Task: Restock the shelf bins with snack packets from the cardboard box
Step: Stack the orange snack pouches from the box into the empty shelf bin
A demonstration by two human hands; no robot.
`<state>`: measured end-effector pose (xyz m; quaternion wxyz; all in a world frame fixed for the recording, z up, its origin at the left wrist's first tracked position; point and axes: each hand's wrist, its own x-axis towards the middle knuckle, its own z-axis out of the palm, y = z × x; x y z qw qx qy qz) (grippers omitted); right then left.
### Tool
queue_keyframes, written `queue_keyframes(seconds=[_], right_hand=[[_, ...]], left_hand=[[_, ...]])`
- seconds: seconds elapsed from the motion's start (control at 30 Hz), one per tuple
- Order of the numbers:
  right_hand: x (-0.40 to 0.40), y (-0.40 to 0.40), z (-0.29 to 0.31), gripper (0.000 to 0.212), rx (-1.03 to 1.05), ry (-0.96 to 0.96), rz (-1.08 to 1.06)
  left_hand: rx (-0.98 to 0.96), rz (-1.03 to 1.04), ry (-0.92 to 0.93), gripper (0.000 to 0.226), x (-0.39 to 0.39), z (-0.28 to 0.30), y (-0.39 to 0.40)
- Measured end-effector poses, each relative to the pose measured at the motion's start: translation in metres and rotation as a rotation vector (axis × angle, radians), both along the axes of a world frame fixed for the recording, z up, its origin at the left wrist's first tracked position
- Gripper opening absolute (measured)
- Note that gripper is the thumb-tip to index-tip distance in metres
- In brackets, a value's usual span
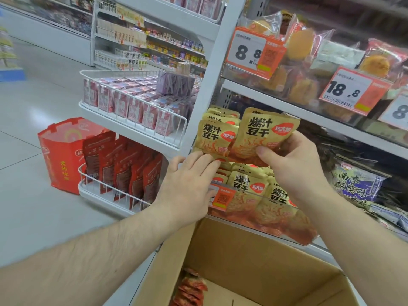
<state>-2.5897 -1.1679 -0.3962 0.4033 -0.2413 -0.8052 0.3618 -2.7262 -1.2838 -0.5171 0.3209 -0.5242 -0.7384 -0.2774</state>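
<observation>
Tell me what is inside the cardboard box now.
In the box, a few red packets lie against the left wall, beside bare cardboard floor. The nearest part of the box is cut off by the picture edge.

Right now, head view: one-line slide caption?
Right hand holds a yellow snack packet at the shelf bin; left hand steadies stacked packets above cardboard box.

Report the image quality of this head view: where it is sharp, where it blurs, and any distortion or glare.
Head view: sharpest at the centre, where the print on the yellow packet in the right hand reads clearly; the left hand is sharp too. The far aisle shelves are soft. Wide-angle bending curves the shelf upright. Even overhead light, with sheen on the clear-wrapped cakes.
</observation>
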Motion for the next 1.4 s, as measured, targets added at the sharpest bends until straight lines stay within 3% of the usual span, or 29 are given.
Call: queue_keyframes(seconds=[0.37,0.67,0.87,1.4], right_hand=[[-0.016,0.004,-0.002,0.023,-0.032,-0.055,0.049],[-0.021,-0.001,-0.012,0.030,0.186,-0.142,0.043],[-0.022,-0.001,-0.011,0.029,0.224,-0.183,0.046],[-0.060,-0.001,-0.018,0.021,0.144,-0.325,0.015]], left_hand=[[0.088,-0.003,0.072,0.060,-0.004,-0.008,-0.001],[0.132,0.016,0.113,0.057,-0.005,-0.012,0.002],[0.144,0.015,0.120,0.057,-0.006,-0.013,0.003],[0.130,0.028,0.128,0.056,-0.005,-0.012,0.002]])
